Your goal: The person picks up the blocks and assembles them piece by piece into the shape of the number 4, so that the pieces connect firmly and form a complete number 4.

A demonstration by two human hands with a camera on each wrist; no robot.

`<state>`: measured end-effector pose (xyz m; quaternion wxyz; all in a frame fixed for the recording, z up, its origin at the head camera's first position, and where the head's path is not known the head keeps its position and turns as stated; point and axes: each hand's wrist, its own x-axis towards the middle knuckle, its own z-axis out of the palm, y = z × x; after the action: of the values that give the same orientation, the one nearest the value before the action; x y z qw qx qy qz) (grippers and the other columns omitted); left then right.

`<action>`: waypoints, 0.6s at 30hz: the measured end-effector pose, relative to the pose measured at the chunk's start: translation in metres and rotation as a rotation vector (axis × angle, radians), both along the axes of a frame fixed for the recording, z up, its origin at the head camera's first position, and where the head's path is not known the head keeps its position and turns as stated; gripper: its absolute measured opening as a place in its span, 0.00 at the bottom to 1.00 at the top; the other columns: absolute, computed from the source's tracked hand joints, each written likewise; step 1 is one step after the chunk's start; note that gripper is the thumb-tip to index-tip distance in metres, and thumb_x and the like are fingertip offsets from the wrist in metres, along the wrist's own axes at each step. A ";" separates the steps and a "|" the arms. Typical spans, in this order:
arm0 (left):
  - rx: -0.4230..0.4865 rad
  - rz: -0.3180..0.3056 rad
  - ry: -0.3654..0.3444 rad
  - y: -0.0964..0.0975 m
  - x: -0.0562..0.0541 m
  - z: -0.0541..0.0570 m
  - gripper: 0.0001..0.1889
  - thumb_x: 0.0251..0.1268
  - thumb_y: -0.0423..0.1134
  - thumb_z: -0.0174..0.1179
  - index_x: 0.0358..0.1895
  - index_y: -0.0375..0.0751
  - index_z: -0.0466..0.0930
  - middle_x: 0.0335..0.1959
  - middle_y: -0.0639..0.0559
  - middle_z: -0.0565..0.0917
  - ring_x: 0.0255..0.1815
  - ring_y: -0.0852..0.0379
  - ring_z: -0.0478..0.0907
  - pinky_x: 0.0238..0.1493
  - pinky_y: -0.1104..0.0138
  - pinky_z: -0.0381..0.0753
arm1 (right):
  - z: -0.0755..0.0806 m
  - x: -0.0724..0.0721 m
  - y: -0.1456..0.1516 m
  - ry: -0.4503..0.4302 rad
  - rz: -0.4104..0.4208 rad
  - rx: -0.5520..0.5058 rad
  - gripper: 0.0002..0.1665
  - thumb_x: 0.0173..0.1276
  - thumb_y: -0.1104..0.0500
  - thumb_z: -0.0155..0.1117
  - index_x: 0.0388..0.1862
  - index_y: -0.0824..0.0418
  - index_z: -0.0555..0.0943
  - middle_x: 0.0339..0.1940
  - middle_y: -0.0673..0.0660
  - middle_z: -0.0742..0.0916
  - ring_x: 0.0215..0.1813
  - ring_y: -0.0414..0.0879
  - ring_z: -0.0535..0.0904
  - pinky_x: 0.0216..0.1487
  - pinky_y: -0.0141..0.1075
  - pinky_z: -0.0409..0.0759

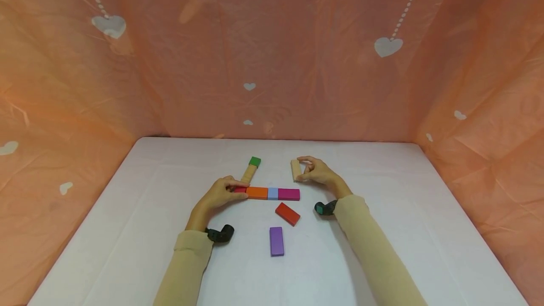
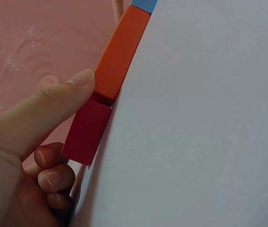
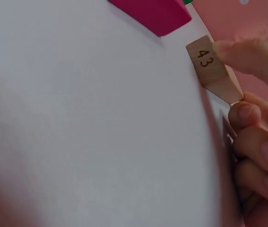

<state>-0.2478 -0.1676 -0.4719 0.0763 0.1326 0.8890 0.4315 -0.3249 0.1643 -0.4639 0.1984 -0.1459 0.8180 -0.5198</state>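
My left hand point(image 1: 218, 197) pinches the left end of a row of blocks, thumb on the near side and index finger on the far side of a crimson block point(image 2: 87, 132). Its thumb tip lies at the seam with the orange block point(image 1: 257, 193). A light blue block point(image 1: 273, 194) and a magenta block point(image 1: 289, 194) continue the row rightward. Beyond it, my right hand point(image 1: 319, 172) grips a plain wooden block point(image 1: 295, 170) by its ends between thumb and index finger. The number 43 shows on that block's end in the right wrist view; the other fingers are curled below.
A natural wood block point(image 1: 249, 173) slants away behind the row's left end, with a green block point(image 1: 255, 162) at its far end. Nearer me lie a tilted red block point(image 1: 287, 214) and a purple block point(image 1: 276, 241). An orange curtain point(image 1: 272, 60) surrounds the white table point(image 1: 382, 249).
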 end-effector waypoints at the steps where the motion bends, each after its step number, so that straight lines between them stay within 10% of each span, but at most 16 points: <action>1: -0.001 -0.001 0.004 0.000 0.000 0.000 0.18 0.56 0.41 0.69 0.50 0.40 0.85 0.30 0.48 0.71 0.34 0.57 0.62 0.35 0.69 0.60 | 0.000 0.000 0.000 0.001 -0.007 0.002 0.43 0.57 0.69 0.69 0.71 0.70 0.62 0.15 0.42 0.75 0.23 0.33 0.66 0.32 0.27 0.66; 18: 0.009 0.001 -0.012 0.001 0.002 0.002 0.18 0.55 0.41 0.70 0.50 0.42 0.85 0.29 0.51 0.71 0.34 0.56 0.62 0.35 0.68 0.61 | 0.003 0.003 -0.002 -0.057 0.057 0.011 0.43 0.62 0.69 0.63 0.74 0.68 0.56 0.15 0.42 0.75 0.16 0.34 0.61 0.19 0.27 0.59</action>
<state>-0.2460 -0.1666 -0.4704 0.0808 0.1299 0.8867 0.4363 -0.3218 0.1620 -0.4606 0.2371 -0.1534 0.8105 -0.5131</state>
